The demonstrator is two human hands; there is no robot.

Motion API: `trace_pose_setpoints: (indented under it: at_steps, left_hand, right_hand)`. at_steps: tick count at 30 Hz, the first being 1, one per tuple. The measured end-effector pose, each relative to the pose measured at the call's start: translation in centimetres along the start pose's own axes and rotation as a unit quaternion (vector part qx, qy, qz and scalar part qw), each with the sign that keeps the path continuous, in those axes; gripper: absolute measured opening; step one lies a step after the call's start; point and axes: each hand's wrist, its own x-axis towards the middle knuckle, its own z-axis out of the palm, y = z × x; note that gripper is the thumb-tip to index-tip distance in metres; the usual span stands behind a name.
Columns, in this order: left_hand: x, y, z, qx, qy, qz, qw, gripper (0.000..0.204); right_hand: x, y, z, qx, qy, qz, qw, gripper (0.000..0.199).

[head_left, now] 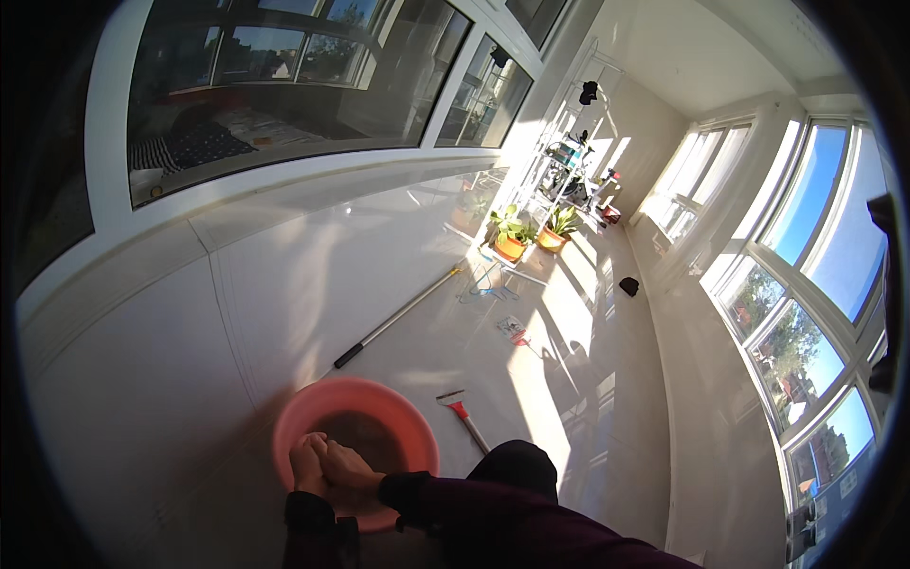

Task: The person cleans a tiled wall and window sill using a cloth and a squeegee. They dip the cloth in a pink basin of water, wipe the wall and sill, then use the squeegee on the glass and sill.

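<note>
A pink plastic basin point(417, 417) with dark, murky-looking water in it stands on the tiled floor by the wall. Over its near left part my left hand point(308, 465) and my right hand point(351, 467) are pressed together, fingers curled inward. Whatever they may hold is hidden between them. Dark sleeves reach down to both wrists. Just right of the basin lies a scraper point(460, 410) with a red and grey handle. Beyond the basin, a long pole point(403, 316) with a black grip rests along the foot of the wall.
Two potted plants point(510, 247) stand farther off, with blue hangers point(491, 282) and a red-and-white item point(513, 330) on the floor nearer me. A white rack point(569, 142) rises behind them. A black object point(628, 285) lies near the right wall. My knee point(517, 465) juts beside the scraper.
</note>
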Motion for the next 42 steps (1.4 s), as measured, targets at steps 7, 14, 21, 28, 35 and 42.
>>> trace_pose_setpoints:
  at_steps: [7, 14, 21, 28, 35, 42]
  left_hand:
    - [-0.5, 0.9, -1.8, -0.123, -0.156, 0.003, 0.98, 0.041]
    - [-0.6, 3.5, -0.4, -0.169, -0.211, -0.006, 0.963, 0.044]
    - [-4.3, 6.1, 5.5, 0.308, -0.038, 0.337, 0.889, 0.035]
    - [-3.5, 4.6, 3.6, 0.277, -0.023, 0.339, 0.899, 0.035]
    - [-1.2, 4.7, 1.2, 0.07, -0.021, 0.155, 0.985, 0.038]
    - [0.1, 3.6, -2.1, -0.037, -0.109, 0.036, 0.993, 0.039]
  right_hand:
    - [0.5, -1.5, -0.4, 0.042, 0.11, 0.04, 0.992, 0.025]
    - [4.8, -1.2, -0.8, 0.076, 0.185, 0.068, 0.978, 0.046]
    - [6.8, 1.1, -3.2, 0.719, 0.091, 0.225, 0.652, 0.078]
    - [5.4, -0.1, -1.4, 0.43, 0.096, 0.116, 0.89, 0.063]
    - [4.1, -2.2, -0.8, 0.263, 0.1, 0.073, 0.957, 0.044]
    - [1.6, -3.3, -3.0, 0.221, 0.053, 0.066, 0.972, 0.043]
